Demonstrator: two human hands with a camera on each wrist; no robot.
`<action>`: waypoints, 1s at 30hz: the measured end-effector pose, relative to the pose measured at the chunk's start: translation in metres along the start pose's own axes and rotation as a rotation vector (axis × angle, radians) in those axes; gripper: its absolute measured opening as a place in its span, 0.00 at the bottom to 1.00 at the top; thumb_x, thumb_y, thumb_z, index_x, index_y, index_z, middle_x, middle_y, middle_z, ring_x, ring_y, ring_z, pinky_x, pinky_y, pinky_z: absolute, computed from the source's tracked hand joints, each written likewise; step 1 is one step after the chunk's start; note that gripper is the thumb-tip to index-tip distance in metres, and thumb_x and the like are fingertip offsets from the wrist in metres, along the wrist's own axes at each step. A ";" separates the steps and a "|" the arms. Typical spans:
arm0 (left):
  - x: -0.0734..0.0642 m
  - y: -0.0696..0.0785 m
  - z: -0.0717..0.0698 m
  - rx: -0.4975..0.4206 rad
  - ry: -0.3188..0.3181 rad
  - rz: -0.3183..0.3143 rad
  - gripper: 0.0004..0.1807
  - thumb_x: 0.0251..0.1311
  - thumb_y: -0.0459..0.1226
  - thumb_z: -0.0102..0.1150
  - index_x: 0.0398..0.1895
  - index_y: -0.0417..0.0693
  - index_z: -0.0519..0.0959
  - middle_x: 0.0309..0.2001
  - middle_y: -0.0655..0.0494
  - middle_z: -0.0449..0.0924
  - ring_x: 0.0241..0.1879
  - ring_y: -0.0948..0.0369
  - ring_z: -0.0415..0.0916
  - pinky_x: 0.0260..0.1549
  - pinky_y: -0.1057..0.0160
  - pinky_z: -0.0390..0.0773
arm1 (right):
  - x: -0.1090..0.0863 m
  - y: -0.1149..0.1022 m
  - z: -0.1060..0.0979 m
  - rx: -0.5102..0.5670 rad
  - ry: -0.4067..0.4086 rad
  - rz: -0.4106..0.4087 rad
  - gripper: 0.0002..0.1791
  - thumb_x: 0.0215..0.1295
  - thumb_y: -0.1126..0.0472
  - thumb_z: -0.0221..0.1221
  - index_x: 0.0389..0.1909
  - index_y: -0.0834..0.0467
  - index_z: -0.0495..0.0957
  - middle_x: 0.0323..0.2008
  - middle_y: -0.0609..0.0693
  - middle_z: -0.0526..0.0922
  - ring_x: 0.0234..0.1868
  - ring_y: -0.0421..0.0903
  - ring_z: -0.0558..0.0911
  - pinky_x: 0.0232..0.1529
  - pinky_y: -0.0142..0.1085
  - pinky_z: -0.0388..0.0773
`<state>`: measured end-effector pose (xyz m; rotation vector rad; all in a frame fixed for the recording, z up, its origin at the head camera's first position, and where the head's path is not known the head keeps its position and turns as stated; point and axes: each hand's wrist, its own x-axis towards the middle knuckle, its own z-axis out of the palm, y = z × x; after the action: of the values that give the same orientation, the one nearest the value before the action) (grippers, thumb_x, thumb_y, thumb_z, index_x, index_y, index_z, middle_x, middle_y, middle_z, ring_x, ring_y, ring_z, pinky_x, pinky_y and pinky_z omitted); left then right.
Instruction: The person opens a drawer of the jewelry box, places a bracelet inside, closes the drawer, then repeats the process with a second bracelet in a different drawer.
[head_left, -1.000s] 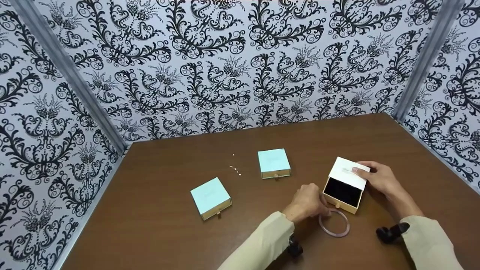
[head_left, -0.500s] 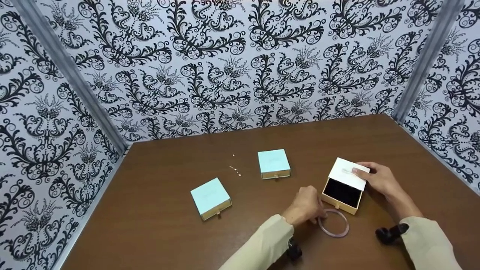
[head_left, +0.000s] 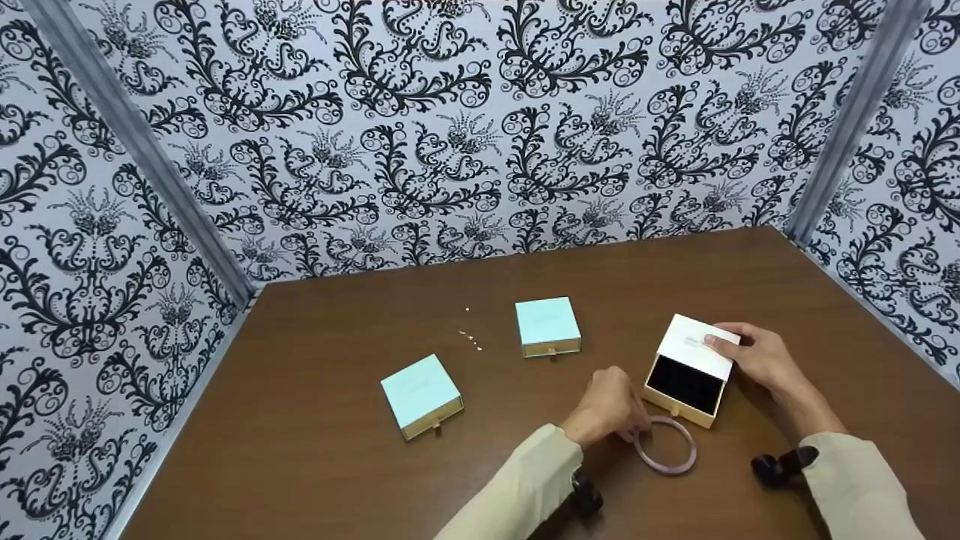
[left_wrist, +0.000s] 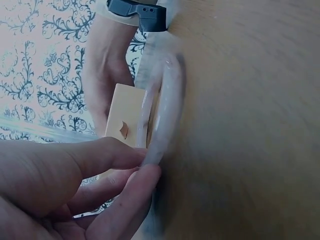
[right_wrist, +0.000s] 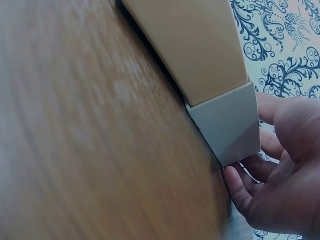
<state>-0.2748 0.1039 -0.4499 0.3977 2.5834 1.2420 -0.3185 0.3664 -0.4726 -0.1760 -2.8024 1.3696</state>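
Note:
My left hand (head_left: 611, 405) pinches the rim of a pale pink bangle (head_left: 673, 471) between thumb and fingertip. In the left wrist view the bangle (left_wrist: 170, 107) stretches away from the fingertips, close over the table. Beyond it lies a white drawer-style gift box (head_left: 696, 343), its tan drawer (head_left: 679, 414) pulled partway out to show a black lining. My right hand (head_left: 761, 358) grips the box sleeve from the right, thumb on top. In the right wrist view, curled fingers (right_wrist: 240, 187) sit at the sleeve's (right_wrist: 230, 125) back corner.
Two mint-green drawer boxes, both pushed in, lie on the brown table (head_left: 300, 450): one near the middle (head_left: 547, 322), another farther left (head_left: 422, 394). Several tiny white bits (head_left: 471, 339) are scattered between them. Patterned wall panels (head_left: 420, 150) enclose the table's back and sides.
My left hand has shifted slightly left, drawing the bangle along with it. The right hand and the white box have stayed practically still.

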 end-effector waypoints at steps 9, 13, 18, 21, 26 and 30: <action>0.003 0.008 -0.013 -0.070 -0.065 0.009 0.07 0.48 0.24 0.74 0.18 0.39 0.88 0.18 0.52 0.86 0.13 0.60 0.82 0.15 0.68 0.79 | 0.001 0.000 0.001 -0.011 0.021 -0.014 0.38 0.69 0.40 0.58 0.65 0.68 0.71 0.63 0.72 0.72 0.54 0.56 0.71 0.42 0.25 0.67; 0.007 0.014 -0.016 -0.089 -0.074 -0.012 0.06 0.49 0.24 0.74 0.18 0.38 0.88 0.19 0.49 0.86 0.15 0.58 0.83 0.16 0.67 0.80 | 0.002 0.000 0.002 -0.018 0.034 -0.022 0.37 0.69 0.41 0.59 0.64 0.68 0.72 0.62 0.72 0.73 0.53 0.56 0.72 0.41 0.24 0.67; 0.014 0.023 -0.017 -0.133 -0.044 -0.050 0.05 0.47 0.25 0.75 0.19 0.35 0.87 0.18 0.45 0.85 0.15 0.56 0.84 0.20 0.61 0.84 | 0.001 0.001 0.001 -0.024 0.041 -0.023 0.36 0.70 0.42 0.59 0.63 0.69 0.72 0.60 0.72 0.74 0.52 0.55 0.73 0.40 0.25 0.68; 0.018 0.027 -0.017 -0.162 -0.014 -0.065 0.04 0.47 0.24 0.74 0.20 0.33 0.87 0.18 0.44 0.85 0.16 0.55 0.84 0.23 0.58 0.85 | 0.000 0.002 0.002 -0.021 0.038 -0.016 0.37 0.69 0.42 0.59 0.64 0.69 0.72 0.60 0.72 0.74 0.52 0.55 0.73 0.41 0.25 0.67; 0.022 0.025 -0.013 -0.219 0.015 -0.065 0.05 0.47 0.21 0.70 0.18 0.31 0.86 0.16 0.43 0.84 0.16 0.53 0.84 0.23 0.56 0.85 | -0.001 0.001 0.002 -0.007 0.023 -0.005 0.38 0.69 0.40 0.59 0.65 0.69 0.71 0.62 0.72 0.72 0.54 0.56 0.73 0.42 0.26 0.67; 0.024 0.022 -0.009 -0.230 0.041 -0.039 0.07 0.48 0.21 0.68 0.16 0.33 0.86 0.15 0.45 0.84 0.14 0.54 0.83 0.22 0.57 0.85 | -0.002 -0.001 0.001 0.001 0.017 -0.006 0.39 0.69 0.39 0.58 0.65 0.68 0.71 0.60 0.70 0.74 0.49 0.51 0.74 0.41 0.26 0.69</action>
<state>-0.2975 0.1190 -0.4297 0.2778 2.4311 1.5266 -0.3167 0.3650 -0.4722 -0.1773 -2.7861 1.3620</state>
